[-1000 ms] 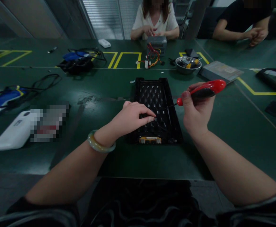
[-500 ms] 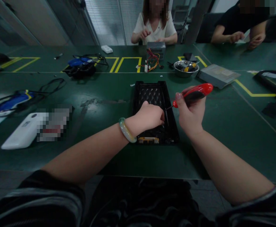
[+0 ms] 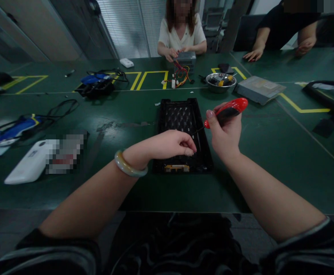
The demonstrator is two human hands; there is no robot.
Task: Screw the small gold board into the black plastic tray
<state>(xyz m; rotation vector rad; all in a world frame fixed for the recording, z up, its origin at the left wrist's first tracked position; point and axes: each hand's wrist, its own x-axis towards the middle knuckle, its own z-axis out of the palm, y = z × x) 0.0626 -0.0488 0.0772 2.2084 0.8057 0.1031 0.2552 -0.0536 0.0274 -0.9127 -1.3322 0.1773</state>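
Observation:
A black plastic tray-like casing (image 3: 202,139) lies on the green table in front of me, with a patterned floor and a small connector board (image 3: 176,168) at its near end. In my right hand (image 3: 226,133) is a red and black screwdriver (image 3: 232,109), its shaft slanting down and left over the casing. The tip ends close to the fingers of my left hand (image 3: 175,144), which hovers over the casing. Those fingers are pinched together, and whatever is between them is too small to make out. A bangle circles my left wrist.
Ahead stand a metal bowl of tools (image 3: 221,88), a flat metal box (image 3: 260,89) and a power supply with coloured wires (image 3: 185,61). Blue cabled devices (image 3: 15,128) and a white case (image 3: 29,162) lie left. Two people sit across the table.
My left hand has turned and shifted slightly left and down, so its pinched thumb and fingertips now show. The screwdriver stays angled over the casing. Across the table, both people's hands have moved.

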